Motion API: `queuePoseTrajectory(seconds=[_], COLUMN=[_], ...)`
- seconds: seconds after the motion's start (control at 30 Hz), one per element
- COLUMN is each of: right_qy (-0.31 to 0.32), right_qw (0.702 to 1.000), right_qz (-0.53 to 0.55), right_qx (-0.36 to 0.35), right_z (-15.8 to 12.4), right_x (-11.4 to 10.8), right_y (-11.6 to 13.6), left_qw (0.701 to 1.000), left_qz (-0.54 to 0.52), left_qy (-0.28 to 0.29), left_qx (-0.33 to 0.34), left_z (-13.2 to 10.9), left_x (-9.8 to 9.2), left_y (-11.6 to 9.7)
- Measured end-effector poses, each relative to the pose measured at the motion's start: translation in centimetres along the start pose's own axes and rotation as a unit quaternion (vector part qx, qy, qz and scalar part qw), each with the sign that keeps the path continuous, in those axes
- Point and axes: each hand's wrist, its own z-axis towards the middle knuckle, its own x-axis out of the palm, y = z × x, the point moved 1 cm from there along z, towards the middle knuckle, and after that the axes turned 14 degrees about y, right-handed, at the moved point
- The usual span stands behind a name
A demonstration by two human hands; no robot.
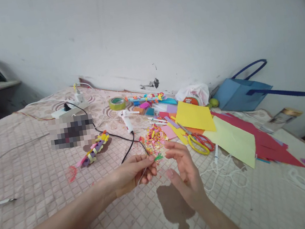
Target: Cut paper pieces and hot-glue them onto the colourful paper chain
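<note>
My left hand (139,170) pinches a small green fringed piece (158,156) between thumb and fingertips, over the tablecloth. A thin white string (143,175) hangs down from the same fingers. To the right of the green piece, my right hand (185,172) is held up with fingers curved and apart, nothing between them. Beyond both hands lies a pile of small coloured paper bits (156,137). Scissors with yellow and red handles (198,144) rest right of the pile. A white glue gun (126,121) stands behind it, its black cord running past my left hand.
Yellow paper (194,117), pale green paper (232,140) and red paper (265,143) overlap at the right, near tangled white string (230,171). A decorated craft strip (94,150) lies at left. Farther back are a power strip (68,110), green tape (117,104) and a blue bag (241,93).
</note>
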Motion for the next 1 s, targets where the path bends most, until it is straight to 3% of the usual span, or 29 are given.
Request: queuePoseTrajectory(seconds=[0.1, 0.27, 0.43, 0.53, 0.9, 1.0], right_qy=[-0.02, 0.018, -0.035, -0.024, 0.024, 0.005], right_qw=[0.999, 0.999, 0.999, 0.999, 0.998, 0.999], right_qz=[-0.034, -0.049, -0.028, -0.032, -0.06, -0.042], right_qx=[0.016, -0.009, 0.004, 0.013, -0.013, -0.019], right_z=[0.0, -0.13, -0.16, -0.07, -0.29, -0.34], right_x=[-0.02, -0.05, -0.22, -0.05, -0.15, -0.22], right_y=[-0.19, -0.07, -0.29, -0.49, 0.12, 0.03], left_qw=[1.0, 0.995, 0.98, 0.972, 0.956, 0.952], left_qz=[0.015, 0.09, 0.183, 0.216, 0.268, 0.28], left_qy=[0.002, -0.008, -0.011, -0.008, -0.013, -0.012], left_qx=[0.006, 0.048, 0.079, 0.091, 0.119, 0.123], left_z=[-0.04, 0.15, 0.27, 0.13, 0.14, 0.14], left_x=[0.17, -0.27, -0.52, -0.3, -0.31, -0.42], left_y=[-0.05, 0.07, 0.1, 0.08, -0.11, 0.0])
